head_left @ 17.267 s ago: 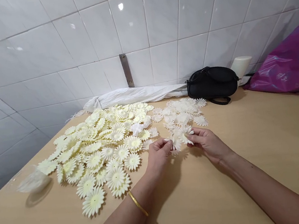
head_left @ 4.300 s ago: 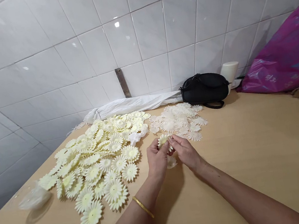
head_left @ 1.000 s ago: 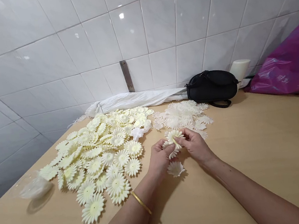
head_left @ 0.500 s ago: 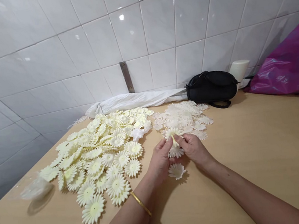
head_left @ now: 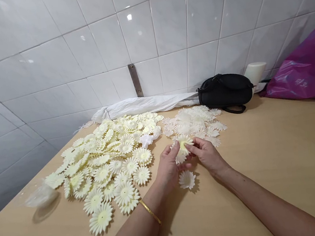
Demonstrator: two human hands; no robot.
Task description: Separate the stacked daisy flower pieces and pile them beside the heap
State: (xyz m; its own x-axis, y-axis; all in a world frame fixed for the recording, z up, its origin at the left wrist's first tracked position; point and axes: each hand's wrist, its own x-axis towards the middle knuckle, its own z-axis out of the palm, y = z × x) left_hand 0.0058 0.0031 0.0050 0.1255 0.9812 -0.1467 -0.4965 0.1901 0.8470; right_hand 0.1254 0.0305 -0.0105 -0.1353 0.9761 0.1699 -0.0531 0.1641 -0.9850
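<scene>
Between my two hands is a pale yellow artificial flower (head_left: pixel 183 145), its petals spread and its yellow centre facing me. My left hand (head_left: pixel 168 163) pinches its left side, with the thumb on the petals. At the right edge, my right hand (head_left: pixel 209 155) grips it between thumb and fingers. Whether more than one petal layer is held, I cannot tell. Just below the hands, a single white flower piece (head_left: pixel 187 179) lies on the table. A large heap of pale yellow flower pieces (head_left: pixel 103 172) spreads to the left. Behind my hands lies a smaller pile of whiter flower pieces (head_left: pixel 196 122).
A clear plastic bag (head_left: pixel 41 195) lies at the table's left edge. Along the tiled wall (head_left: pixel 139 30) runs a white cloth (head_left: pixel 144 105). A black case (head_left: pixel 225 91), a white container (head_left: pixel 256 73) and a magenta bag (head_left: pixel 303 70) stand at the back right.
The held flower has turned so its yellow centre now faces me more openly. My thumbs have moved apart from its middle toward its sides. The view has shifted slightly.
</scene>
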